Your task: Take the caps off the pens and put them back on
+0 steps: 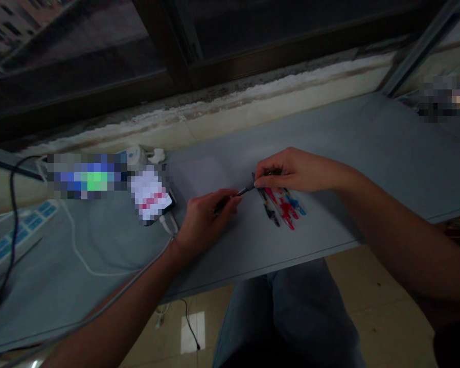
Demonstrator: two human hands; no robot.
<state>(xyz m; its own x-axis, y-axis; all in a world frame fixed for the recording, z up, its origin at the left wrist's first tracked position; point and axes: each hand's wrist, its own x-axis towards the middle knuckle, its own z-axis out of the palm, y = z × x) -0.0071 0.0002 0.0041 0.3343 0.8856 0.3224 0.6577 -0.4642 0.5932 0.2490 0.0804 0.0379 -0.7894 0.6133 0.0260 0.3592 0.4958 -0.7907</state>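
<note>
A dark pen (247,189) runs between my two hands, a little above the grey table (253,260). My left hand (209,217) is closed around one end of it. The fingertips of my right hand (287,171) pinch the other end, and they hide that part of the pen. Whether its cap is on or off I cannot tell. Just below my right hand, several pens (285,207) lie side by side on the table, black, red and blue. Their upper ends are partly covered by the hand.
Left of my hands lies a phone (151,197) with a lit screen and a white cable (164,225) plugged in. Behind it sits a white plug adapter (137,156). A power strip (23,232) rests at the far left. A pale flat sheet (203,176) lies behind my left hand.
</note>
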